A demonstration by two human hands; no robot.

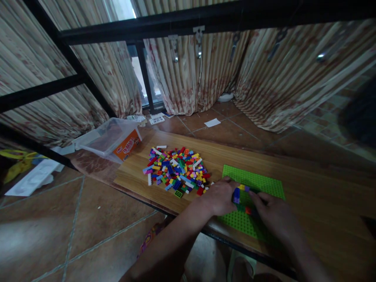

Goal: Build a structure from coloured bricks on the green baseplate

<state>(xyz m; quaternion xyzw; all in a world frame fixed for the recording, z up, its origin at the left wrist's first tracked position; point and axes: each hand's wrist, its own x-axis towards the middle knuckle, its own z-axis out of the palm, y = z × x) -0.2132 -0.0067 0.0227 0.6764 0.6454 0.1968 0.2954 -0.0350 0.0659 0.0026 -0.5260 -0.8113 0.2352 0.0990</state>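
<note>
A bright green studded baseplate (264, 182) lies on the wooden board, under both my hands. On it stands a small outline of toy building bricks: a blue brick (236, 195), a yellow brick (241, 187), a purple brick (247, 188), a dark green brick (241, 207) and a red brick (248, 210). My left hand (222, 196) is curled against the outline's left side, its fingertips partly hidden. From the right, my right hand (273, 213) reaches in with thumb and forefinger closed at the purple brick; its other fingers are folded under.
A heap of loose bricks (178, 170) in many colours spreads left of the baseplate on the wooden board (317, 196). Beyond the board's left end sits a clear plastic box (102, 137) with an orange label. Dark metal bars (217, 23) cross in front of striped curtains (190, 78).
</note>
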